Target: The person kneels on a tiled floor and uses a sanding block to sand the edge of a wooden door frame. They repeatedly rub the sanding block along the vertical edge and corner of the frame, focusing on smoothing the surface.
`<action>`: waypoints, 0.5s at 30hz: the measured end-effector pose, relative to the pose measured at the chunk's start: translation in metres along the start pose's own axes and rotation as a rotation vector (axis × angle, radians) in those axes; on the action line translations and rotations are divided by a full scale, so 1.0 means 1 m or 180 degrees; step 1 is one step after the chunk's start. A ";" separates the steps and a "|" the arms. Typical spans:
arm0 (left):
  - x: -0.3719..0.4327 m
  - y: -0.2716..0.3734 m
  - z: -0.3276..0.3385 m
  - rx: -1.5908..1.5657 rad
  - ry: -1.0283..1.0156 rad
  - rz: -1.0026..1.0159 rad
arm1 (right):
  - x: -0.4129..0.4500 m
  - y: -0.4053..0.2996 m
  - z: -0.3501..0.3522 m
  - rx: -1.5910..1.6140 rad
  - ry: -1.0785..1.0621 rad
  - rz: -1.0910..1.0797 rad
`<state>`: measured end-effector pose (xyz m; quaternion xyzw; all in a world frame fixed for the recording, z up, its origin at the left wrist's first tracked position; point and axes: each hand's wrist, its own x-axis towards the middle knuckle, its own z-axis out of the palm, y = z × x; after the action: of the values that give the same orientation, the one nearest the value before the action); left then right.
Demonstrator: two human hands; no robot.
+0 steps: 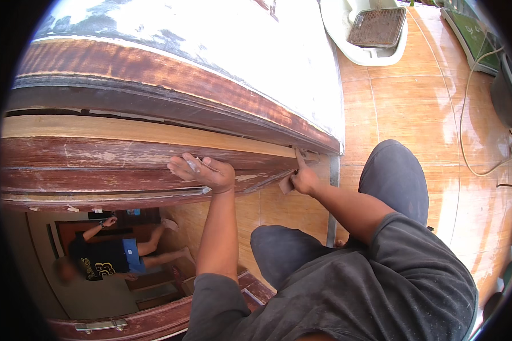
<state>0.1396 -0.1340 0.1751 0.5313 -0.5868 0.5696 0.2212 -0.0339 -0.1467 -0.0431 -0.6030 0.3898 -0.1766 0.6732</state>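
A wooden door [98, 155] with worn reddish-brown finish stretches across the left half, its pale bare edge strip [153, 133] facing the frame. My left hand [202, 172] is against the door's face, palm turned up and fingers spread, with whitish dust on the skin. My right hand [304, 177] is at the door's lower corner, one finger extended onto the edge. It grips a small brown piece [286, 186], possibly sandpaper; the fingers partly hide it. Beside the door runs a brown wooden door frame [187, 72], its finish worn to lighter patches.
A white patchy wall [256, 47] borders the frame. On the tiled floor [392, 115] stands a white plastic tub [377, 59] with a wire rack [377, 26]. A pale cable [463, 123], a green board [471, 36] and a dark bucket [507, 93] lie right. Indoors stands another person [106, 258].
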 end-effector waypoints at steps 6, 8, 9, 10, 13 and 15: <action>0.000 0.003 0.000 0.0018 -0.0014 0.0038 | -0.007 -0.026 -0.007 -0.0233 -0.0123 0.0113; -0.001 0.001 0.001 0.0006 -0.0040 0.0053 | -0.013 -0.042 -0.009 -0.0292 -0.0178 0.0015; -0.002 0.000 0.001 0.0005 -0.0049 0.0048 | -0.017 -0.051 -0.009 -0.0325 -0.0164 -0.0111; -0.002 -0.001 0.001 0.0005 -0.0057 0.0041 | -0.022 -0.061 -0.009 -0.0340 -0.0148 -0.0265; -0.005 -0.002 0.002 -0.0070 -0.0049 0.0005 | -0.037 -0.094 -0.010 -0.0408 -0.0005 -0.0681; -0.006 -0.001 0.003 0.0026 -0.0018 -0.0007 | -0.047 -0.116 -0.013 -0.0297 -0.0098 -0.0879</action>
<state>0.1436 -0.1337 0.1694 0.5344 -0.5845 0.5703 0.2180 -0.0463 -0.1465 0.0818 -0.6842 0.3005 -0.2400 0.6196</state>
